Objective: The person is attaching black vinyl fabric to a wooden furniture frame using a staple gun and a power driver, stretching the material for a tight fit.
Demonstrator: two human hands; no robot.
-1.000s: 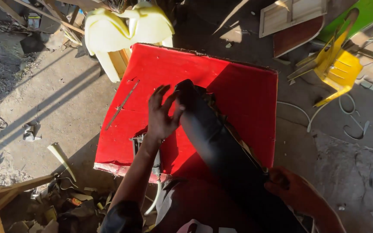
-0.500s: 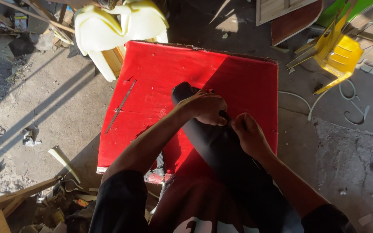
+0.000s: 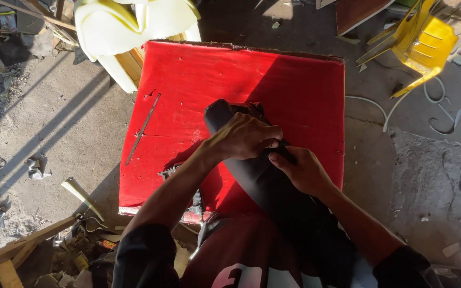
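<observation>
Both hands pinch the black cover: left hand (image 3: pixel 246 136) and right hand (image 3: pixel 300 170) meet near its upper end. The cover (image 3: pixel 273 192) lies across the red table (image 3: pixel 198 90), partly pulled on, I judge.

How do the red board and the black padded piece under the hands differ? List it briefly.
The red board is flat, square and lies level above the floor; the black padded piece is long, rounded and runs slantwise across it toward the person. The red board is partly sunlit and bright; the black padded piece is dark and mostly in shadow. The left hand and right hand both grip the black padded piece, not the red board. Both look covered in smooth material.
</observation>
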